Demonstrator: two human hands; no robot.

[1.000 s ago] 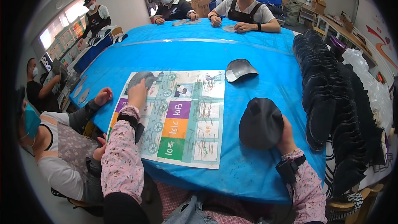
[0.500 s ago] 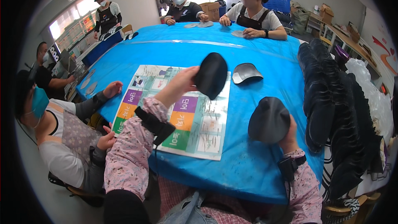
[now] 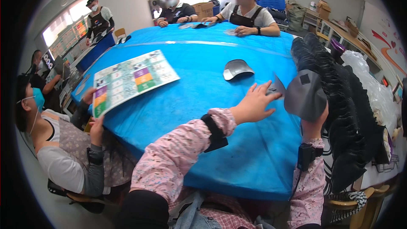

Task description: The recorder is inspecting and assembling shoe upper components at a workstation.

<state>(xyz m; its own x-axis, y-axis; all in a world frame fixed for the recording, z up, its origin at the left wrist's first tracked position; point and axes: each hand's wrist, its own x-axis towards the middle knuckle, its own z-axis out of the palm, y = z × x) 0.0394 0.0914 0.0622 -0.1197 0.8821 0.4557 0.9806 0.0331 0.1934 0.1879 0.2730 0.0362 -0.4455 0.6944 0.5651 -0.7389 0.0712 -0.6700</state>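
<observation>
In my right hand (image 3: 314, 127) is a curved dark grey pad (image 3: 302, 101) with a small black square near its top; my closed fingers are mostly hidden behind it. My left hand (image 3: 253, 104) reaches across the table toward that pad, with its fingers spread. Just at its fingertips is another dark grey curved piece (image 3: 277, 84), partly covered; whether the fingertips touch it I cannot tell. A similar grey curved pad (image 3: 238, 68), with a shiny light edge, lies on the blue table cover beyond my left hand.
Long overlapping rows of black pads (image 3: 339, 114) line the table's right side, beside clear plastic wrap (image 3: 364, 80). A person at left holds a printed sheet (image 3: 127, 80) tilted over the blue table cover (image 3: 203, 144). Two people sit at the far edge near flat grey pieces (image 3: 185, 26).
My left hand has let go of its dark pad and moved right, toward my right hand. The person at left has lifted the printed sheet and drawn it left.
</observation>
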